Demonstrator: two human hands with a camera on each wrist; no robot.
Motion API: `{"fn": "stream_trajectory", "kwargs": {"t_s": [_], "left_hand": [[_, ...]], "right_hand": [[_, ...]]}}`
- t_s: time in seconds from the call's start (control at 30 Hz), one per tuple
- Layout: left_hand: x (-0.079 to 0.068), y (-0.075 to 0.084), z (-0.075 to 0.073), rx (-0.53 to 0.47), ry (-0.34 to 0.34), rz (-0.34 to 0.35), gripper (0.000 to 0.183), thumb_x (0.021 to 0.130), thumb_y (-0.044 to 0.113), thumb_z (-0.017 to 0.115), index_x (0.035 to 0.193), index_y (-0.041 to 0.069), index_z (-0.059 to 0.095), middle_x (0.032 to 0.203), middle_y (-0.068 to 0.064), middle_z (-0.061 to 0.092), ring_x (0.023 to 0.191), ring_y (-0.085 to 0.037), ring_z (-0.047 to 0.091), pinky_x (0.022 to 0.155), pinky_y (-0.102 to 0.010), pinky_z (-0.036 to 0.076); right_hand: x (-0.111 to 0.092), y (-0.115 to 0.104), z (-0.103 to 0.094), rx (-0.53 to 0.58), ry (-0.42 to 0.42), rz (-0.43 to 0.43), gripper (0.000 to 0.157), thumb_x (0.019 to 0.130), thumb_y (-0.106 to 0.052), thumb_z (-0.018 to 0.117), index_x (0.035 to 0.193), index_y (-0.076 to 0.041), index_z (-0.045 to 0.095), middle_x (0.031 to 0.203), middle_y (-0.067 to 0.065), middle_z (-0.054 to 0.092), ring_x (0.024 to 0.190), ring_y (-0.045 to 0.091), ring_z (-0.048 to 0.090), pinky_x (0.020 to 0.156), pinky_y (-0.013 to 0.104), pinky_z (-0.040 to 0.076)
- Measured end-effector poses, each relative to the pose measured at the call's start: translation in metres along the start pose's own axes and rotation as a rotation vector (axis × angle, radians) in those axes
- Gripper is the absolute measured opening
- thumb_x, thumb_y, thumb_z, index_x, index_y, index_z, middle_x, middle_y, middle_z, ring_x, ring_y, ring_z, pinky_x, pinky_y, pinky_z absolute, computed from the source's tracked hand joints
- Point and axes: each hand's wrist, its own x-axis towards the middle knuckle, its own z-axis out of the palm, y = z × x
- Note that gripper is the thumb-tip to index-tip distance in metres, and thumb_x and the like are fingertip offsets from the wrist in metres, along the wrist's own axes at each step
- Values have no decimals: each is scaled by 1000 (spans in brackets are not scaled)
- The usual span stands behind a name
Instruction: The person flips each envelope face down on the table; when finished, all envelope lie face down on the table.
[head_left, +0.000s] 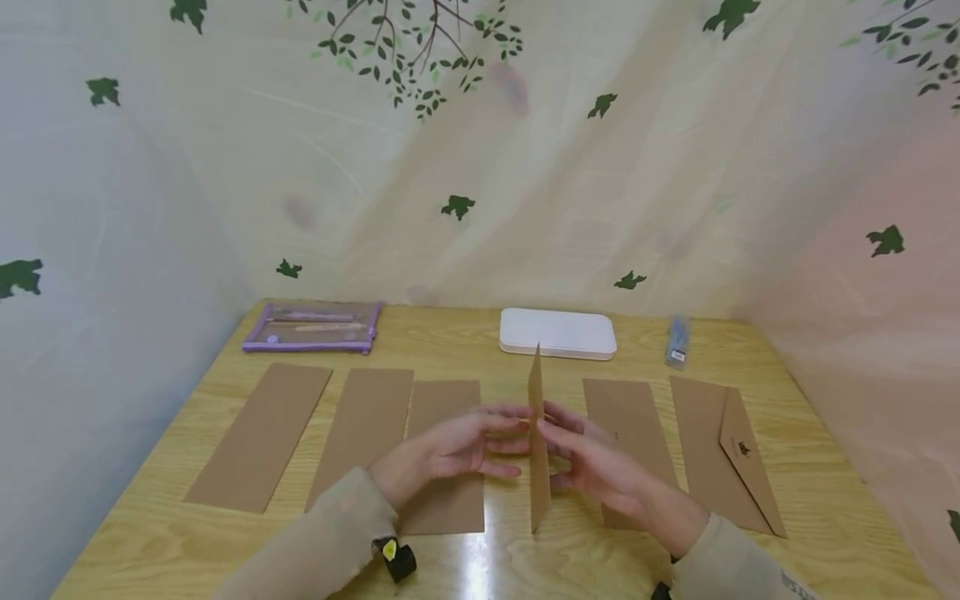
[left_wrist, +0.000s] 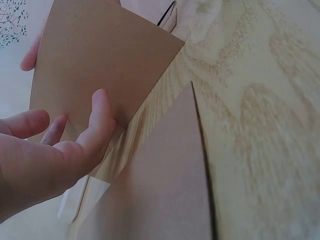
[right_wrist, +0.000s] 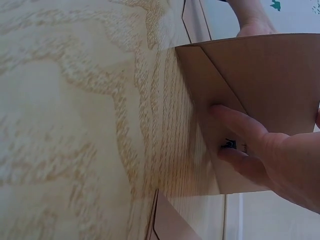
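Note:
A brown kraft-paper envelope (head_left: 536, 450) stands upright on its long edge between both hands, seen almost edge-on in the head view. My right hand (head_left: 600, 467) holds it from the right, thumb near the top edge. In the right wrist view, fingers of that hand (right_wrist: 265, 150) press on the side with the flap and a small dark print. On the plain side, my left hand (head_left: 472, 446) has its fingers spread and loosely extended, with fingertips at or close to the paper (left_wrist: 100, 55). Another brown envelope (head_left: 450, 508) lies beneath the left hand.
Two more envelopes (head_left: 258, 437) (head_left: 367, 417) lie at left. On the right are one partly behind the right hand (head_left: 630, 417) and one showing its flap (head_left: 705, 450). Along the back sit a purple-edged clear pencil pouch (head_left: 311, 327), a white case (head_left: 558, 332) and a small blue packet (head_left: 678, 342).

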Motion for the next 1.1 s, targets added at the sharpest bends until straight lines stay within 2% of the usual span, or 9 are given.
{"fn": "stream_trajectory", "kwargs": {"t_s": [0.23, 0.53, 0.73, 0.93, 1.1], "left_hand": [[-1, -2, -1, 1, 0, -7, 49, 106, 18, 48, 152, 4, 41, 154, -19, 39, 136, -39, 45, 104, -56, 48], [-2, -2, -1, -2, 11, -9, 48, 106, 18, 49, 152, 4, 41, 153, -20, 40, 134, -38, 47, 103, -55, 49], [-3, -2, -1, -12, 16, -13, 48, 106, 18, 49, 151, 4, 41, 152, -20, 41, 134, -37, 47, 102, -56, 49], [-2, -2, -2, -17, 24, -17, 48, 106, 18, 49, 151, 4, 42, 150, -20, 43, 133, -36, 48, 102, -56, 49], [-3, -1, -4, -15, 38, -21, 48, 106, 18, 50, 151, 4, 43, 151, -20, 42, 134, -36, 47, 102, -56, 49]], "right_hand": [[-1, -1, 0, 7, -10, 8, 78, 107, -27, 52, 162, -5, 1, 163, 23, 21, 144, 42, 29, 106, 57, 45], [0, 0, -3, 11, -26, 11, 76, 108, -27, 50, 162, -4, 1, 160, 24, 30, 144, 40, 32, 107, 56, 45], [1, -1, -4, 10, -35, 6, 75, 108, -25, 49, 162, -5, 2, 160, 23, 29, 143, 39, 34, 104, 55, 47], [1, -2, -4, 28, -7, 7, 73, 107, -24, 52, 163, -9, 6, 163, 20, 22, 140, 38, 39, 99, 52, 51], [1, -4, -4, 30, 5, 9, 71, 107, -23, 52, 162, -11, 9, 162, 22, 23, 136, 35, 44, 97, 50, 53]]}}
